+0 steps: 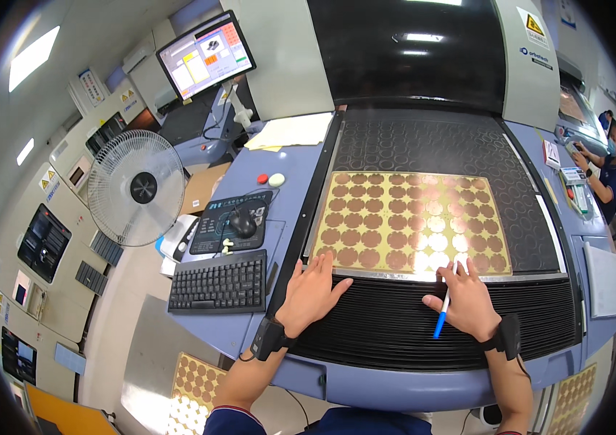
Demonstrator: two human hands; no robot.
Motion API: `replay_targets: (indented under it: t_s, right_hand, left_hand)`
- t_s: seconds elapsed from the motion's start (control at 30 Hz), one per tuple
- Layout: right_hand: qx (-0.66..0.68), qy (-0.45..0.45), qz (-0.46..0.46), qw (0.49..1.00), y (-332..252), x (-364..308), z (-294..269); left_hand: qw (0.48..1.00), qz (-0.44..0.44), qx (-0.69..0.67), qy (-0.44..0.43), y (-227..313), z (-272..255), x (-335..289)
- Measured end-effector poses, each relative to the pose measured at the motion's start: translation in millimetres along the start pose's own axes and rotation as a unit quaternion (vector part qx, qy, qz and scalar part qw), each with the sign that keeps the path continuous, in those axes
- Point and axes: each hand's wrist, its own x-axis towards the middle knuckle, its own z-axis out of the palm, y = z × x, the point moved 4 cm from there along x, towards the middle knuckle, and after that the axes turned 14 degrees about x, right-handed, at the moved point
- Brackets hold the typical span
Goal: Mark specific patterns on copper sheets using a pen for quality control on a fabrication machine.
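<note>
A yellow circuit panel [401, 217] with rows of round copper patterns lies flat on the black dimpled bed of a machine. My left hand [309, 293] rests at the panel's near left corner, fingers stretched out and holding nothing. At the front edge, right of the middle, my right hand [469, 303] has a white marker pen [442, 317] with a blue end between its fingers. That pen slants toward me, and the fingertips of this hand reach the panel's edge. Both wrists wear black bands.
Left of the bed are a keyboard [217, 283], a mouse [243, 223], red and white buttons [276, 179], paper sheets [290, 133] and a monitor [206, 54]. A fan [136, 188] stands beyond. Ribbed black bellows [395, 319] cover the front. At far right a person [609, 170] works.
</note>
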Motion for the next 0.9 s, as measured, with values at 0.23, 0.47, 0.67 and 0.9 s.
replay_targets:
  t_s: [0.23,0.47,0.67,0.9]
  right_hand:
    - [0.036,0.008,0.01,0.999,7,-3,-3]
    - [0.045,0.013,0.008,0.999,16,-3,7]
    - [0.01,0.047,-0.02,0.999,14,-4,8]
    - [0.023,0.045,-0.026,0.998,-12,-1,-5]
  left_hand:
    - [0.991,-0.097,-0.039,0.079,-39,-43,-57]
    - [0.929,-0.321,0.142,0.115,-156,-42,-163]
    - [0.934,-0.315,0.079,0.146,-164,-34,-169]
    - [0.973,-0.041,-0.055,0.222,-46,-51,-95]
